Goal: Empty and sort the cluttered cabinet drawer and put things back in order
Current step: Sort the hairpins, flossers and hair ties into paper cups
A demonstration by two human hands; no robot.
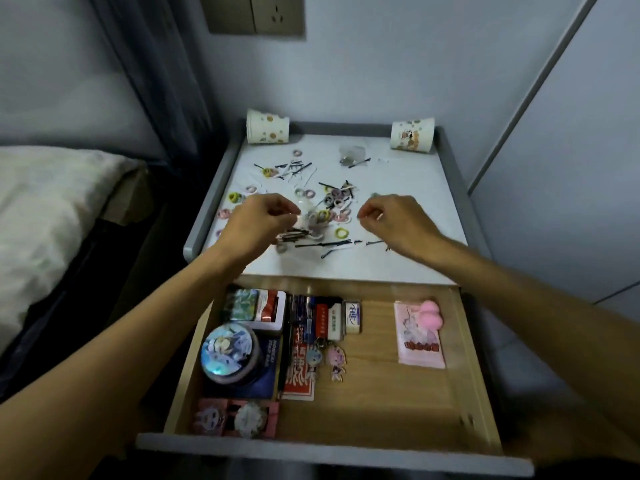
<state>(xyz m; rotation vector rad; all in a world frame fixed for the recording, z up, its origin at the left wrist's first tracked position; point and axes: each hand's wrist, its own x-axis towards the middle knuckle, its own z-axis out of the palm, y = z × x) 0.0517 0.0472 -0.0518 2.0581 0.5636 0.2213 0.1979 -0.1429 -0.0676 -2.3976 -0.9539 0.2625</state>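
Note:
Black hairpins and small coloured hair ties lie scattered over the white cabinet top. My left hand hovers over the pile with curled fingers and grips a bunch of black hairpins. My right hand is beside the pile to the right, its fingertips pinched on what looks like a single thin hairpin. Below my arms the wooden drawer stands pulled out. It holds a round printed tin, boxes, an eraser, two character keychains and a pink packet.
Two paper cups lie on their sides at the back corners, one at the left and one at the right. A small clear bag sits near the right cup. A bed with a white pillow is at the left, a wall behind.

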